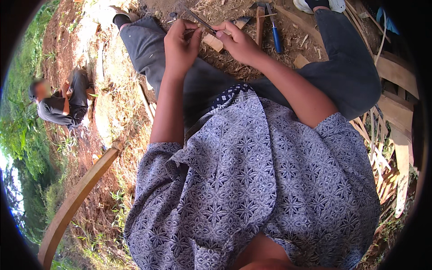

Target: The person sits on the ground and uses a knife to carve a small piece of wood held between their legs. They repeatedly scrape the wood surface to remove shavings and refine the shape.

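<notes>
My right hand point(240, 44) is closed around the near end of a knife point(197, 18), whose dark narrow blade points away and to the left. Close beside it, my left hand point(181, 47) has thumb and forefinger pinched together near the blade. What sits in that pinch is too small to make out. Below the knife, between the hands, a pale wood block point(213, 43) lies on the shavings.
A hammer point(260, 27) with a wooden handle and a blue-handled tool point(276, 39) lie right of my hands. Boards point(396, 74) and thin strips are heaped at right. A curved wooden beam point(76, 202) rises at left. Another person point(63, 101) sits farther left.
</notes>
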`<action>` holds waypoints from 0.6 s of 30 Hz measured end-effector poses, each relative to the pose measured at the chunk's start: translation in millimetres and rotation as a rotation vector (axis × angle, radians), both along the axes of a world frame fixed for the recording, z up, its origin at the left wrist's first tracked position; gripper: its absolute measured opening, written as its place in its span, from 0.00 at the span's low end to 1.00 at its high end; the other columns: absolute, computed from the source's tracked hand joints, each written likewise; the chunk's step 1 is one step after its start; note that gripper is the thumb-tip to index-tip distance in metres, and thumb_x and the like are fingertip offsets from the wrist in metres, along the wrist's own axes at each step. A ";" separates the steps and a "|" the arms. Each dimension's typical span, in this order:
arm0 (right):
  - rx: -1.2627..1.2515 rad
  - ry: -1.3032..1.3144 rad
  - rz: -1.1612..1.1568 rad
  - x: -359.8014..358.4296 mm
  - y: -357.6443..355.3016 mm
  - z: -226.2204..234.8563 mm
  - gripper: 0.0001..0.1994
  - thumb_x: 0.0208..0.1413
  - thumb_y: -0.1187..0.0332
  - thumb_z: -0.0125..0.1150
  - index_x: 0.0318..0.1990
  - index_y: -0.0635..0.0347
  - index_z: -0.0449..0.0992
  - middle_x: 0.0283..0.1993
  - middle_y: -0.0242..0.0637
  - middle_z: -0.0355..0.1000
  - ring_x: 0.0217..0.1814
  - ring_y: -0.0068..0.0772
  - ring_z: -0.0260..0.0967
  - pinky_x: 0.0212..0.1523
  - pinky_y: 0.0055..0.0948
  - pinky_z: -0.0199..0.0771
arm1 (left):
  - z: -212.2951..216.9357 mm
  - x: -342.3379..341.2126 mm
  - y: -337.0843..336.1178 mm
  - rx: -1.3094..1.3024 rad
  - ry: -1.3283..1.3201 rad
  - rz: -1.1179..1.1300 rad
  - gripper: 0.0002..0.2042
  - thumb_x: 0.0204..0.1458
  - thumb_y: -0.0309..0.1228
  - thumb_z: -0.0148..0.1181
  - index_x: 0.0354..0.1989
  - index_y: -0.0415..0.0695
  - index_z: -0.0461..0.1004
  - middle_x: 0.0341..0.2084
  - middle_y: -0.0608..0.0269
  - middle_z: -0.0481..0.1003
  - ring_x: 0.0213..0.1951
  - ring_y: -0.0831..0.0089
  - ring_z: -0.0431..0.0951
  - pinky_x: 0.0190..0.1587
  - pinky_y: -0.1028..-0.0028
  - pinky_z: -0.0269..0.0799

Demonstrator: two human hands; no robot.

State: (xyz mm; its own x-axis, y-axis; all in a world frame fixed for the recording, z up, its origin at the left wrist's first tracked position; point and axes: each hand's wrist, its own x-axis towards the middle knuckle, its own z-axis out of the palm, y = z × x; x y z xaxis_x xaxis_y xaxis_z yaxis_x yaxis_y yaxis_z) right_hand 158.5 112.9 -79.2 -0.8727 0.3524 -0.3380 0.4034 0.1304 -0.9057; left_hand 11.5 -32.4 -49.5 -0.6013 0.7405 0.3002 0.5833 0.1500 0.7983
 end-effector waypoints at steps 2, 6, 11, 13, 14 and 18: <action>0.095 0.095 -0.046 6.8 -4.1 -33.1 0.17 0.71 0.55 0.49 0.60 0.48 0.72 0.49 0.46 0.79 0.51 0.45 0.79 0.52 0.42 0.74 | 8.1 1.3 2.9 -0.024 -0.006 -0.015 0.07 0.59 0.20 0.66 0.40 0.35 0.73 0.31 0.63 0.78 0.34 0.81 0.78 0.38 0.80 0.76; 0.103 -0.227 -0.032 24.3 8.7 -99.3 0.16 0.72 0.56 0.51 0.60 0.50 0.72 0.37 0.42 0.79 0.39 0.40 0.79 0.40 0.39 0.74 | -9.7 -15.4 11.2 0.017 -0.015 0.037 0.08 0.57 0.21 0.68 0.37 0.36 0.73 0.29 0.61 0.78 0.32 0.78 0.79 0.34 0.78 0.75; -0.023 0.015 0.014 -0.5 1.1 -23.5 0.15 0.72 0.56 0.51 0.59 0.51 0.72 0.45 0.44 0.79 0.47 0.40 0.79 0.48 0.38 0.75 | -3.0 -4.9 -2.5 0.031 -0.164 0.141 0.10 0.53 0.23 0.72 0.34 0.37 0.74 0.28 0.56 0.78 0.29 0.69 0.81 0.30 0.73 0.73; 0.067 0.097 -0.037 4.7 -5.1 -38.5 0.16 0.72 0.56 0.51 0.59 0.51 0.72 0.43 0.44 0.79 0.44 0.40 0.78 0.46 0.38 0.75 | -3.5 -5.6 -4.0 0.036 -0.102 0.104 0.09 0.55 0.22 0.70 0.36 0.37 0.73 0.28 0.60 0.78 0.30 0.74 0.79 0.30 0.76 0.73; 0.130 -0.002 -0.052 17.5 3.9 -76.6 0.16 0.71 0.56 0.51 0.59 0.51 0.72 0.45 0.44 0.79 0.45 0.42 0.79 0.47 0.39 0.75 | -3.1 -5.3 1.6 0.028 -0.114 0.079 0.08 0.57 0.22 0.69 0.37 0.36 0.72 0.28 0.63 0.77 0.30 0.80 0.77 0.30 0.78 0.72; 0.124 0.020 0.072 6.6 13.1 -67.7 0.17 0.74 0.56 0.49 0.62 0.53 0.70 0.31 0.32 0.68 0.29 0.22 0.66 0.34 0.31 0.69 | -8.1 -17.7 -6.9 0.022 -0.122 0.149 0.09 0.53 0.22 0.71 0.34 0.37 0.74 0.28 0.58 0.78 0.30 0.73 0.80 0.32 0.74 0.75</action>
